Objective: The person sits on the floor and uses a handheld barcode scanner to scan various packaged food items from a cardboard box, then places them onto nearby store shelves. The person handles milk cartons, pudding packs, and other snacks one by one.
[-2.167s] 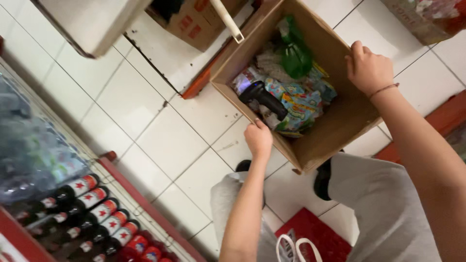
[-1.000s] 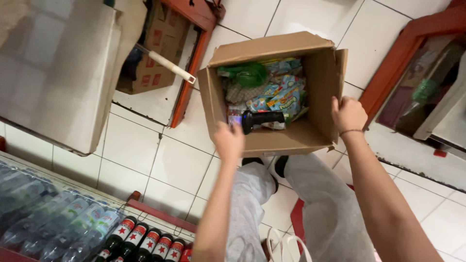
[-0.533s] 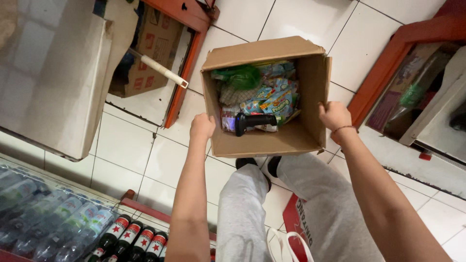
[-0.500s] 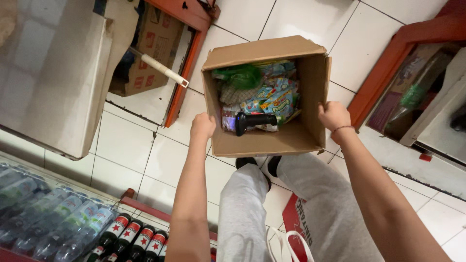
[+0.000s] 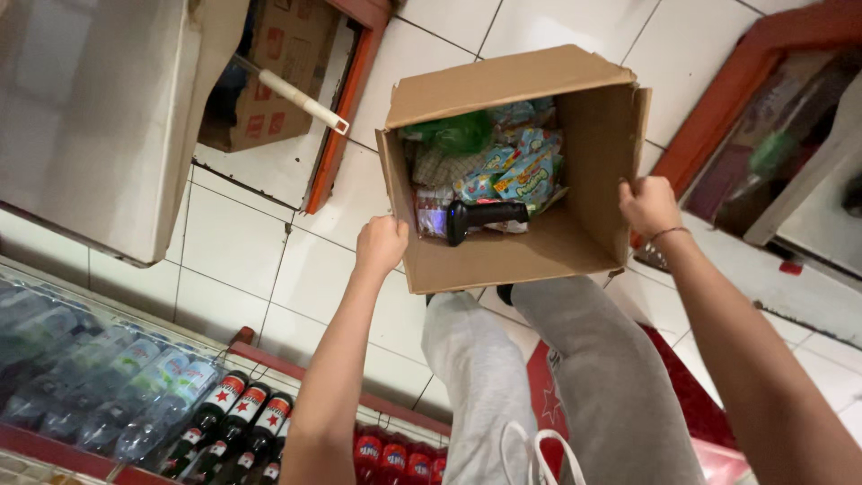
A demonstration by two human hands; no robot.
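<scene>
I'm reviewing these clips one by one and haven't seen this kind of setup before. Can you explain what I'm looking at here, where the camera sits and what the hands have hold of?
There is no machine here: a person wears one camera on the head, so you look down along their arms and grey trousers to a white tiled floor. The left hand and right hand grip opposite sides of an open cardboard box, held up above the legs. Inside lie colourful snack packets, a green bag and a black handheld scanner. At lower left, shelves hold rows of bottles. At upper left, another carton sits under a counter, with a white handle across it.
</scene>
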